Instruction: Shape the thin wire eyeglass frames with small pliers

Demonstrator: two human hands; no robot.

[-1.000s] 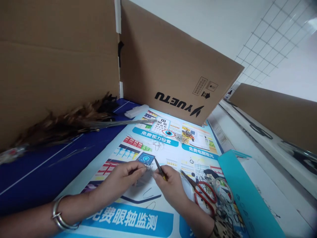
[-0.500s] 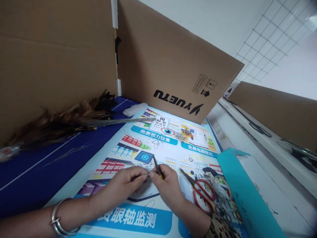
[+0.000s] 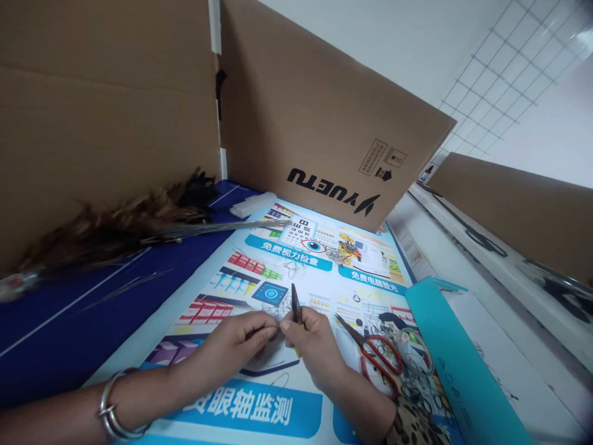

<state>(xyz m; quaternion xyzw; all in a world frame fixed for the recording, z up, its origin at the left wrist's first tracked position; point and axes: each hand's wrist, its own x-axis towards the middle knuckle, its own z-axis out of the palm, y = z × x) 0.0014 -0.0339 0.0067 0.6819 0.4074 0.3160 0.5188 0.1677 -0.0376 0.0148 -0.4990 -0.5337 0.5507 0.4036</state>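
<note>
My left hand (image 3: 245, 339) is pinched, thumb against forefinger, around something too small to make out. Its fingertips meet those of my right hand (image 3: 315, 347) over the printed sheet. In my right fist is a pair of pliers (image 3: 295, 300) with dark, narrow jaws pointing away from me and a bit of yellow handle showing. Just beyond the hands lie thin tangled wires (image 3: 277, 308), partly hidden by the fingers. Red-handled scissors (image 3: 380, 355) rest to the right of my right hand, beside a coil of wire (image 3: 428, 366).
Brown feathers (image 3: 115, 216) with long thin wire stems (image 3: 231, 226) lie at the left on blue cloth (image 3: 106, 303). Small rings and wire bits (image 3: 430, 395) are heaped beside a teal box (image 3: 463, 364). Tall cardboard panels (image 3: 324, 105) stand at the back and left.
The pliers have turned in my right hand, so their jaws point straighter ahead and less to the left. My left hand has hardly moved.
</note>
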